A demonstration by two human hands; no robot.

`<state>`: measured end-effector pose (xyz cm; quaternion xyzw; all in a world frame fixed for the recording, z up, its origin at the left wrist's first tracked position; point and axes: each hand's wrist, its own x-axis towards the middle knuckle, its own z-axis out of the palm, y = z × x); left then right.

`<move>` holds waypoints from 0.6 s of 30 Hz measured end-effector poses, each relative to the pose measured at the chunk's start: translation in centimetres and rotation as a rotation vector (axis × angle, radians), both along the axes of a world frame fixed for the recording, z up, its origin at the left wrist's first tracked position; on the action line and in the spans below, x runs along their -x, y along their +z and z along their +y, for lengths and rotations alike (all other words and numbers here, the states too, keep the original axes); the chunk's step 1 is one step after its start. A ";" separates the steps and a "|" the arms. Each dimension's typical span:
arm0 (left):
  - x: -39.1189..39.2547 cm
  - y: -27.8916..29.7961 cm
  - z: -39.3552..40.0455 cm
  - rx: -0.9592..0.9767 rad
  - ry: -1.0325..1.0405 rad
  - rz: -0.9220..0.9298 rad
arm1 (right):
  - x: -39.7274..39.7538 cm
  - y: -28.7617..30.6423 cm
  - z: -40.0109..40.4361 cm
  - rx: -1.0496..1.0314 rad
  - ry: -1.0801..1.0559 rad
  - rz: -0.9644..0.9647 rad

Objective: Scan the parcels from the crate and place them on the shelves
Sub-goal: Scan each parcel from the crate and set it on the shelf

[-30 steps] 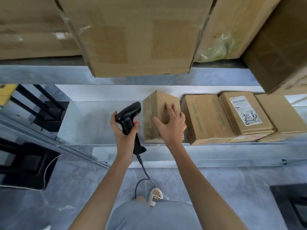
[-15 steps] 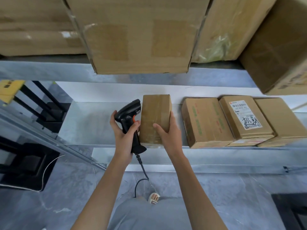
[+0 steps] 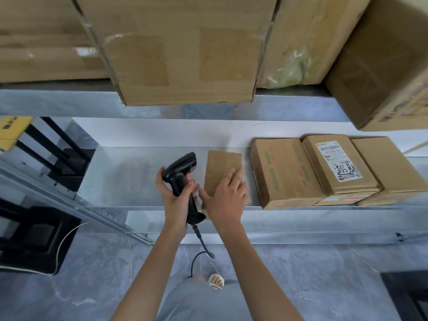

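Now, step in hand: you look to be setting a small parcel (image 3: 222, 172) down on the metal shelf (image 3: 129, 174), the placing half of the task rather than the scanning half.
Parcel's place: it lies flat on the shelf, lengthwise front to back, just beside the row of three cartons (image 3: 333, 170) but apart from the nearest one, with bare shelf to its left.
Right hand: your right hand (image 3: 225, 198) lies over the near end of the parcel, fingers fairly straight and spread, resting on its top face; the thumb points left past the parcel's near corner. It reads as a relaxed, flat touch, not a clasp.
Left hand: your left hand (image 3: 174, 198) is wrapped round the grip of the black scanner (image 3: 183, 179), whose head points up and to the right; its cable (image 3: 199, 249) trails down toward the floor.
Next move: probably lift the right hand clear, or first nudge the parcel rightward to close the gap. Either calls for only a light push on cardboard that should slide easily on the metal.
Crate: not clearly in view, so you cannot tell how many parcels remain.
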<state>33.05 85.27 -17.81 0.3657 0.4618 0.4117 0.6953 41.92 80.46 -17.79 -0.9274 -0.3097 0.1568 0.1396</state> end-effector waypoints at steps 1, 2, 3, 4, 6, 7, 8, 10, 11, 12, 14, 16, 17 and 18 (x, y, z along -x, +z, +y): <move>0.4 0.1 0.3 -0.029 0.027 0.027 | 0.1 -0.3 0.1 0.005 0.009 -0.039; 0.9 0.2 0.7 -0.063 0.054 0.054 | 0.2 -0.5 0.1 0.010 0.029 -0.088; 1.5 0.4 1.1 -0.096 0.074 0.079 | 0.3 -0.8 0.1 0.014 0.050 -0.134; 2.1 0.6 1.6 -0.125 0.085 0.095 | 0.4 -1.0 0.1 0.016 0.066 -0.162; 3.2 1.1 2.4 -0.171 0.091 0.106 | 0.4 -1.1 0.5 0.016 0.065 -0.172; 3.6 1.3 2.7 -0.190 0.094 0.110 | 0.4 -1.1 0.8 0.015 0.056 -0.163; 3.9 1.6 2.8 -0.206 0.097 0.116 | 0.3 -1.0 1.1 0.012 0.047 -0.154; 4.3 2.0 2.7 -0.238 0.089 0.119 | -0.2 -0.8 1.5 -0.013 0.032 -0.139; 4.4 2.2 2.5 -0.254 0.079 0.114 | -0.4 -0.6 1.5 -0.038 0.021 -0.125; 4.6 2.4 2.2 -0.274 0.064 0.106 | -0.8 -0.5 1.2 -0.075 0.006 -0.106; 4.9 2.8 1.8 -0.333 0.013 0.097 | -1.7 -0.6 0.2 -0.195 -0.034 -0.035; 5.1 3.4 1.5 -0.405 -0.054 0.104 | -2.9 -0.5 -1.0 -0.427 -0.074 0.156; 5.2 3.7 1.4 -0.439 -0.089 0.116 | -3.4 -0.4 -1.5 -0.562 -0.086 0.265; 5.3 4.1 1.3 -0.472 -0.123 0.134 | -3.8 -0.1 -2.0 -0.686 -0.104 0.350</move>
